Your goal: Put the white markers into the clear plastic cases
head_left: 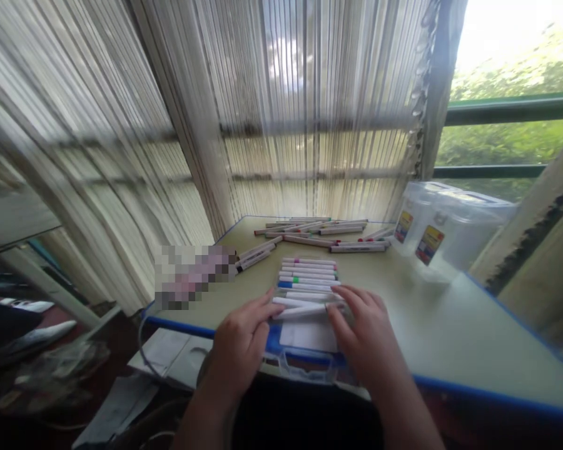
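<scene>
In front of me a clear plastic case [331,372] lies near the table's edge, with a row of white markers [309,277] laid crosswise in it. Some markers show pink, green or blue bands. A loose white marker [303,310] lies slightly tilted at the near end of the row. My left hand [244,331] has its fingertips closed at the left end of this marker. At its right end, my right hand [363,319] curls its thumb and fingers around the tip. Below them a white sheet [307,335] and a blue strip show in the case.
Many more markers [309,239] lie scattered toward the back of the blue-edged table [431,331]. Two clear plastic boxes [450,228] with labels stand at the right. A blurred pinkish object [197,278] is at the left. Striped curtains [309,112] hang behind.
</scene>
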The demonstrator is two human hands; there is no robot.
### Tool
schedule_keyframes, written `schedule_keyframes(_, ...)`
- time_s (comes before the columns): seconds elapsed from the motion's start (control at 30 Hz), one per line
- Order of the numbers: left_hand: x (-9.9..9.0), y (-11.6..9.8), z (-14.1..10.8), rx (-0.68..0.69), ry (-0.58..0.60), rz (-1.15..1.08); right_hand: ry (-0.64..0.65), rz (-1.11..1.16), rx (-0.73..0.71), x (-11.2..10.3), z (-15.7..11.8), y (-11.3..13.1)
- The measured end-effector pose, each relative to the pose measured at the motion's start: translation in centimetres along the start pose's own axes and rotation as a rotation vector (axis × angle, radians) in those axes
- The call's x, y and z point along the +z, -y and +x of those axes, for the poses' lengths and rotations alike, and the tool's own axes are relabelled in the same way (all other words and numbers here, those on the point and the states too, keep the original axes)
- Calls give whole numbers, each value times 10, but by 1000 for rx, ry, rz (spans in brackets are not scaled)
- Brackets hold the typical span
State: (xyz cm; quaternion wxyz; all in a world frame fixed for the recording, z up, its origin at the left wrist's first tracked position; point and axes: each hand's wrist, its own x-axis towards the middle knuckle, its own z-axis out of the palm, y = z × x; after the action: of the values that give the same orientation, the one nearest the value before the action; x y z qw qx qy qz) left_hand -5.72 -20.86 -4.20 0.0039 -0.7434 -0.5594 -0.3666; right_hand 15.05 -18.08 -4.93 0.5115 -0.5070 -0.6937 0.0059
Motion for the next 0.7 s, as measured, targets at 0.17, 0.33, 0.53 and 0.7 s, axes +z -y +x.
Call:
schedule_keyframes(0.17,-1,-5,3,-48,46,-18,61,89,-16,0,0,-4)
schedule_keyframes(0.33,-1,-13,4,-99,49,-55,144,100,-28,-6,1,-8)
schedule_keyframes(0.53,0,-19,2,-147,46,57,92,81,78,-9,2,-11)
schedule_keyframes(0.7,0,-20,1,-43,72,108,83,118,80,-6,3,-10)
